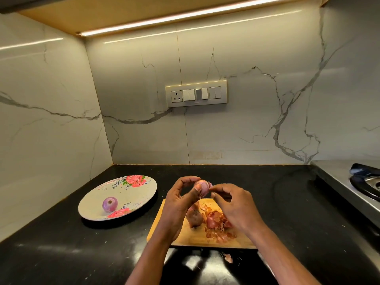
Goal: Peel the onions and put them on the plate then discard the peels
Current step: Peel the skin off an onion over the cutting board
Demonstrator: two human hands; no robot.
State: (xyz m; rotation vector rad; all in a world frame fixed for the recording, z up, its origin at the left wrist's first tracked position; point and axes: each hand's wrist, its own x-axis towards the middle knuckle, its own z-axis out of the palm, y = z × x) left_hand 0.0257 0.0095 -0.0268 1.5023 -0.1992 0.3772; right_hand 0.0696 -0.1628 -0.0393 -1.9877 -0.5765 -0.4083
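Peeling onion (202, 188) above cutting board's (164, 223) far edge.

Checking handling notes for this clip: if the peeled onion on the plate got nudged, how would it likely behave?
The peeled onion looks round and smooth, so it would probably roll across the plate rather than slide. It lies loose near the front rim, which looks shallow, so a firm push might send it onto the counter. Its glossy skin suggests it may be slightly slippery.

Left hand (181, 199) raised, fingers curled in a grip, right hand (232, 202) beside it, fingertips pinching.
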